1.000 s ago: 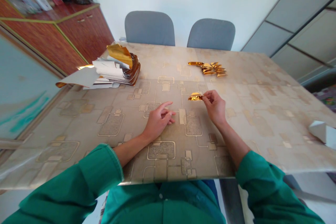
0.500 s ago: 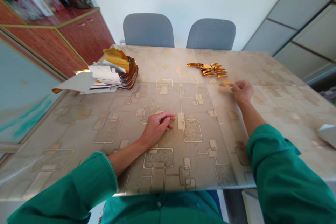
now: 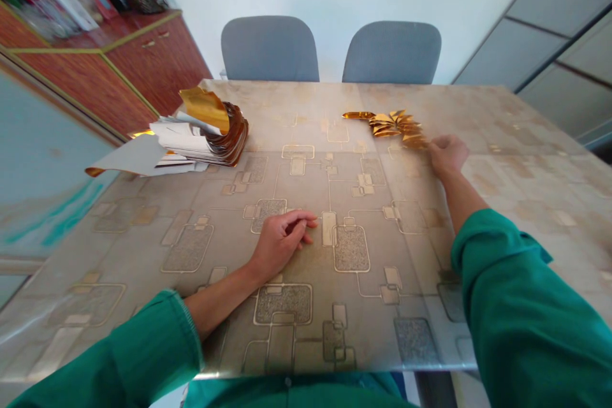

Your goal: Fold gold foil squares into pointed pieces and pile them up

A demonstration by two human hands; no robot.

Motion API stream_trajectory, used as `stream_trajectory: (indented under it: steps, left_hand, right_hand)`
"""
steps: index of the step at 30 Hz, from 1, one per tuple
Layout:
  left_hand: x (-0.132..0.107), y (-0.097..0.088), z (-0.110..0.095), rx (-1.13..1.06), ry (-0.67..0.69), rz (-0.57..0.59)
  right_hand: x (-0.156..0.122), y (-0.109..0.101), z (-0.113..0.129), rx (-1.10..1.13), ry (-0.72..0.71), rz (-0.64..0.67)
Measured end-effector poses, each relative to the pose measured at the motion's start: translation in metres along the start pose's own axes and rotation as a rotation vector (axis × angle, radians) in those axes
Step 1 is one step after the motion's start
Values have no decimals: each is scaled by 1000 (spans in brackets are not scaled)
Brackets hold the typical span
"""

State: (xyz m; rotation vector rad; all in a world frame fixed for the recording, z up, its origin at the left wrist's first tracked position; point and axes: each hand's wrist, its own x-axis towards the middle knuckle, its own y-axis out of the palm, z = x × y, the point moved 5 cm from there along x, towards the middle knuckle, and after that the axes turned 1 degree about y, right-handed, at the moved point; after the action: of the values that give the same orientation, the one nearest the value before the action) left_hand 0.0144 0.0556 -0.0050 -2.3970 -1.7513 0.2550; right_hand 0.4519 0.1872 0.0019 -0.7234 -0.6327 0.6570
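My right hand (image 3: 447, 153) reaches across the table (image 3: 382, 248), fingers curled, holding a small folded gold foil piece (image 3: 415, 141) at the near edge of a pile of folded gold pieces (image 3: 389, 123). The hand and the piece are blurred. My left hand (image 3: 280, 239) rests on the table near its middle, fingers loosely curled with nothing in them. Both arms wear green sleeves.
A stack of white-backed gold foil sheets (image 3: 201, 131) lies at the table's far left, some curled up. Two grey chairs (image 3: 270, 48) stand behind the table. A wooden cabinet (image 3: 119, 57) with clutter on top stands at the left.
My right hand has carried the folded gold piece from the table's middle to the far right, up to the pile. The left hand has stayed put.
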Motion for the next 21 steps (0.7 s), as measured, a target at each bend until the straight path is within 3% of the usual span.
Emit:
stream_trajectory:
  steps: [4, 14, 21]
  left_hand:
    - [0, 0, -2, 3, 10, -6]
    - [0, -1, -1, 2, -2, 5]
    - [1, 0, 0, 6, 8, 11]
  right_hand:
    - [3, -1, 1, -47, 45, -51]
    - [9, 8, 6, -88, 80, -39]
    - [5, 9, 9, -83, 42, -24]
